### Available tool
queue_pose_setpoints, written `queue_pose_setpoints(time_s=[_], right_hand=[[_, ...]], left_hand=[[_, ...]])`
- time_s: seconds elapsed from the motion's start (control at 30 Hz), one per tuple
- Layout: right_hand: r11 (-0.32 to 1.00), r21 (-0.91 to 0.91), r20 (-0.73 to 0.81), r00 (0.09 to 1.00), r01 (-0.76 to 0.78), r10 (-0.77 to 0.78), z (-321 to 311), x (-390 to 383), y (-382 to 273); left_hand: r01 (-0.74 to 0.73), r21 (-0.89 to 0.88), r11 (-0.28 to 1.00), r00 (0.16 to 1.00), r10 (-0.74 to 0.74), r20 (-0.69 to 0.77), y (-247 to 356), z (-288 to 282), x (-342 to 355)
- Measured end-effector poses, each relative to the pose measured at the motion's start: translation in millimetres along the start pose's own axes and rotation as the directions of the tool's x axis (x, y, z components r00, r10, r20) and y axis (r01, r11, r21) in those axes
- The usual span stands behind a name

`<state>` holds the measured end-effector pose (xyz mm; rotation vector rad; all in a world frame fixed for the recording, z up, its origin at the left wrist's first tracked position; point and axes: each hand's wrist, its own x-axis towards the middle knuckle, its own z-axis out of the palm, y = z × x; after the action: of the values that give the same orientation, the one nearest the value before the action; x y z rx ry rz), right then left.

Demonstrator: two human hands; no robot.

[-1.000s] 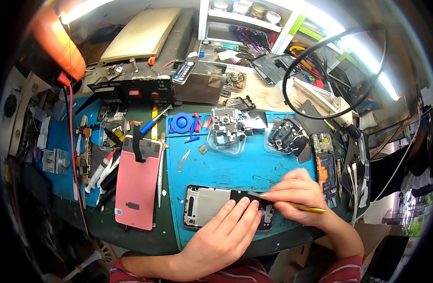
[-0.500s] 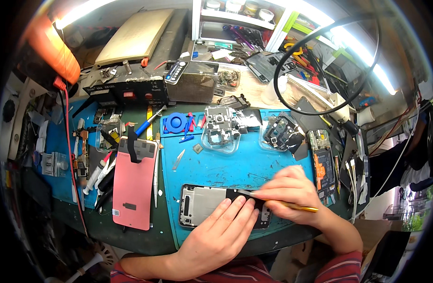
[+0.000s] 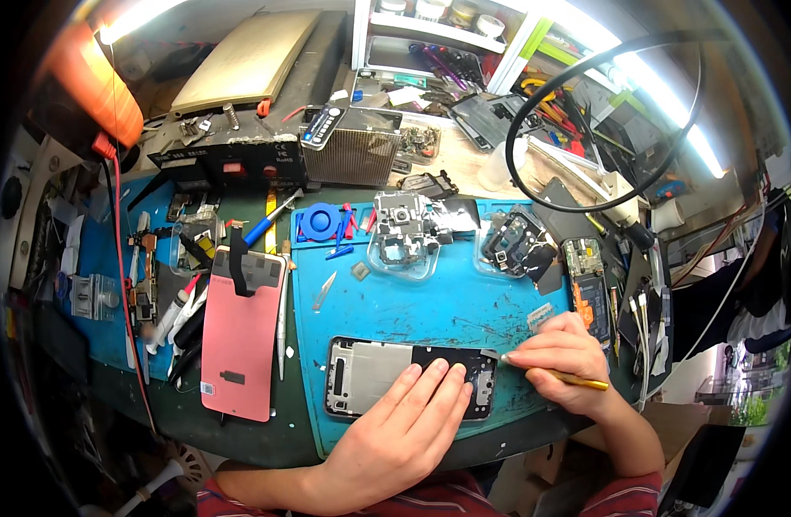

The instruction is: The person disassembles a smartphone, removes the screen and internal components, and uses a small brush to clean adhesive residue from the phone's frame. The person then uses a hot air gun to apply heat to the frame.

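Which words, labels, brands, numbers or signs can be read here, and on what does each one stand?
Printed wording is described, not copied.
Black equipment box: white lettering on its front, partly legible.
Slim dark-faced item: pale markings, too small to read.
Pink phone panel: white label near its lower-left corner, too small to read.
Phone frame: no legible text visible.

Two hands from you, left hand (image 3: 395, 435) and right hand (image 3: 566, 362)! One knife (image 3: 581, 379), one frame (image 3: 361, 383), one pink panel (image 3: 240, 340), and you've got one chip (image 3: 360, 270) loose on one big mat (image 3: 395, 312). Two clear tubs (image 3: 404, 274) in front of you, one blue disc (image 3: 318, 222). Further up, you have one remote (image 3: 324, 127), one black loop (image 3: 510, 142), and four jars (image 3: 490, 26) shelved!
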<state>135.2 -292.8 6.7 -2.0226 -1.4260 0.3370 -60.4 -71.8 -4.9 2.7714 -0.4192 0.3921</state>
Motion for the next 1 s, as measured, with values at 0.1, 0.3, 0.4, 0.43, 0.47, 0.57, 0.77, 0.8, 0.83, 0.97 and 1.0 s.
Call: queue_pose_setpoints(time_s=[0.1, 0.3, 0.4, 0.43, 0.47, 0.57, 0.77, 0.8, 0.83, 0.97, 1.0], right_hand=[[0.999, 0.001, -0.011, 0.998, 0.055, -0.055, 9, 15, -7], [0.996, -0.001, 0.004, 0.996, 0.084, -0.084, 11, 23, -8], [1.0, -0.003, 0.005, 1.0, 0.002, -0.002, -3, 0, -2], [1.0, -0.009, -0.01, 1.0, -0.001, 0.001, -2, 1, -4], [1.0, 0.003, -0.014, 1.0, 0.016, -0.016, 4, 8, -6], [0.999, 0.015, -0.017, 0.999, 0.051, -0.05, 16, 24, -12], [0.999, 0.0, -0.013, 0.999, -0.032, 0.032, -4, -6, -1], [1.0, 0.003, -0.002, 1.0, -0.002, 0.002, 0, -2, -1], [1.0, 0.005, -0.002, 1.0, 0.023, -0.023, 6, 9, -3], [0.998, 0.013, 0.012, 0.998, 0.067, -0.067, 13, 23, -8], [0.998, -0.021, 0.015, 0.998, 0.058, -0.058, 8, 16, -6]], left_hand=[[-0.02, 0.002, 1.0, 1.0, 0.02, 0.019, 0, -3, 3], [0.01, -0.018, 1.0, 1.0, -0.01, -0.006, 0, -2, 0], [0.009, 0.009, 1.0, 1.0, -0.009, -0.001, 2, -3, 5], [-0.002, 0.023, 1.0, 1.0, 0.002, 0.01, 2, -6, 8], [-0.004, 0.018, 1.0, 1.0, 0.004, 0.011, 3, -6, 8], [0.002, -0.002, 1.0, 1.0, -0.002, 0.001, 3, -6, 6], [0.021, -0.005, 1.0, 1.0, -0.021, 0.0, 4, -6, 7], [0.02, 0.001, 1.0, 1.0, -0.021, 0.008, 4, -6, 7], [0.009, 0.01, 1.0, 1.0, -0.009, 0.018, 4, -7, 9], [0.02, -0.014, 1.0, 1.0, -0.02, -0.012, 4, -4, 4], [0.018, -0.023, 1.0, 1.0, -0.019, -0.011, 3, -5, 5]])
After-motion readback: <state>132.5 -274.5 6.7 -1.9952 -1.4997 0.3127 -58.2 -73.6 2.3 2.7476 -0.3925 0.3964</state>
